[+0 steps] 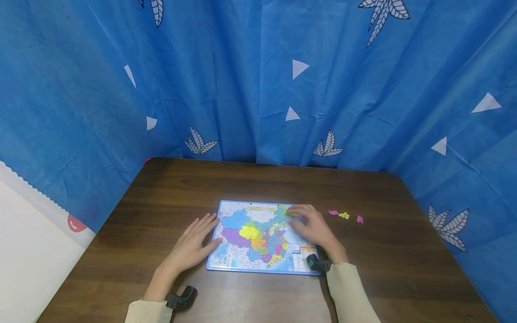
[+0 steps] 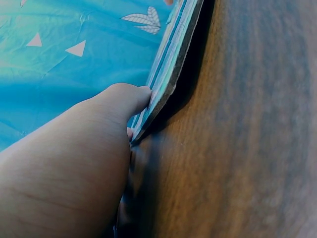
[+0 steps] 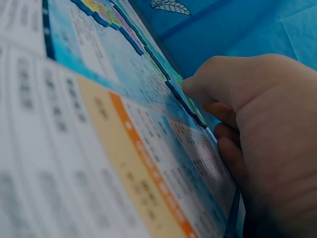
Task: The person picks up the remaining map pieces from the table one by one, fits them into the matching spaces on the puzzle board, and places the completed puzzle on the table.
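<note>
Fingers of your left hand lie spread and mostly straight in the head view, their tips at the left edge of the map puzzle board, with hold of nothing. Your right hand reaches over the board's upper right part, fingers bent, beside a green area of the map; whether they pinch a piece cannot be told. The board lies flat on the brown wooden table between your 2 hands, its coloured regions on a pale printed ground. To the right of your right hand, 3 loose pieces lie apart: a pink piece, a yellow piece and, farther right, a magenta piece. From the left wrist view, your left thumb touches the board near its edge, while most of your other fingers are hidden. From the right wrist view, your right thumb meets the map at its raised, dark-blue-edged parts, your other fingers curl below it, and the blue curtain hangs behind.
</note>
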Action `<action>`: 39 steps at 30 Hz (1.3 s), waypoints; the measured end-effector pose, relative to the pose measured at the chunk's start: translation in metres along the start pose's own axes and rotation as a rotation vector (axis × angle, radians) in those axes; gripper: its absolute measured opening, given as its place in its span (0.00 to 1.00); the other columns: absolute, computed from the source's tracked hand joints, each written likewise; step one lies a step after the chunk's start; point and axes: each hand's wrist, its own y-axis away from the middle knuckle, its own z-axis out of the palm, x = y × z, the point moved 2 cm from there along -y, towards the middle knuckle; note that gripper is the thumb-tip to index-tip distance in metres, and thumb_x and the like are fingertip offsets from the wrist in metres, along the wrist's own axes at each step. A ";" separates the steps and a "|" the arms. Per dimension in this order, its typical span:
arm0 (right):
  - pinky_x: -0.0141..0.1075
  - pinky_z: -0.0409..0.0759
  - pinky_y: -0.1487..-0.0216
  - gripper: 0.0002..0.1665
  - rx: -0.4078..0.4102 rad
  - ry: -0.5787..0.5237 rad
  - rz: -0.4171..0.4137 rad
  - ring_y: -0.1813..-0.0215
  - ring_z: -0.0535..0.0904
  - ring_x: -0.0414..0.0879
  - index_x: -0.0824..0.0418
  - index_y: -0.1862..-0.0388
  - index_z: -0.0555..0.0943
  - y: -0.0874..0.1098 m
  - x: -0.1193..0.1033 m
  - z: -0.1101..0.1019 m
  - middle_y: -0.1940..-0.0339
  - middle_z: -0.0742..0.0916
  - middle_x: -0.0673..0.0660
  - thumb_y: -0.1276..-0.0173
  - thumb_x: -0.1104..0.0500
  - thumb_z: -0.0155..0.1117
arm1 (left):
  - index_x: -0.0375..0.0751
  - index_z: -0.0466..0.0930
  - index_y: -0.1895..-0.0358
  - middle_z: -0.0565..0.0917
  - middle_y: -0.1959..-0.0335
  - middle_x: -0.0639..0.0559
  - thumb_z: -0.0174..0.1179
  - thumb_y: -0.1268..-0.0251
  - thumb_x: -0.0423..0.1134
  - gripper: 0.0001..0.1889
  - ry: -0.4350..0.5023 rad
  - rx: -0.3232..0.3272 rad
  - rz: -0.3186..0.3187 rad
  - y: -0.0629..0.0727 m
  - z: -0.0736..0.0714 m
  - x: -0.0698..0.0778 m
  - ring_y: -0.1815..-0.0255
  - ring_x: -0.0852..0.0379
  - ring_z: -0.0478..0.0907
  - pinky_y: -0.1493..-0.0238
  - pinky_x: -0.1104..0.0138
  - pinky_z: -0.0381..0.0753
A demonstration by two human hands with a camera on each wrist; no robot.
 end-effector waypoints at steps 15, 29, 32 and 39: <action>0.56 0.79 0.32 0.18 0.126 -0.009 0.014 0.34 0.80 0.54 0.51 0.42 0.86 0.007 0.004 -0.007 0.39 0.87 0.53 0.30 0.57 0.72 | 0.42 0.68 0.23 0.66 0.20 0.42 0.61 0.28 0.57 0.36 -0.011 0.012 0.012 0.001 -0.002 0.003 0.17 0.40 0.56 0.18 0.42 0.51; 0.55 0.83 0.37 0.20 0.190 0.018 0.061 0.41 0.84 0.52 0.50 0.40 0.85 0.011 0.013 -0.022 0.40 0.87 0.53 0.30 0.54 0.72 | 0.42 0.68 0.23 0.65 0.20 0.43 0.62 0.29 0.56 0.37 -0.010 0.001 0.005 0.000 0.000 0.000 0.17 0.41 0.56 0.18 0.44 0.51; 0.56 0.82 0.37 0.20 0.198 0.021 0.079 0.41 0.84 0.53 0.51 0.39 0.85 0.013 0.016 -0.026 0.40 0.86 0.54 0.29 0.55 0.71 | 0.42 0.68 0.23 0.65 0.20 0.43 0.62 0.30 0.56 0.37 -0.013 0.001 0.006 0.000 0.000 0.000 0.17 0.41 0.56 0.18 0.44 0.51; 0.56 0.82 0.36 0.20 0.206 0.009 0.132 0.39 0.84 0.54 0.51 0.39 0.84 0.016 0.018 -0.036 0.39 0.86 0.53 0.29 0.54 0.71 | 0.43 0.68 0.23 0.65 0.20 0.43 0.62 0.30 0.57 0.37 -0.024 0.003 0.008 0.000 0.000 0.000 0.17 0.42 0.56 0.18 0.44 0.51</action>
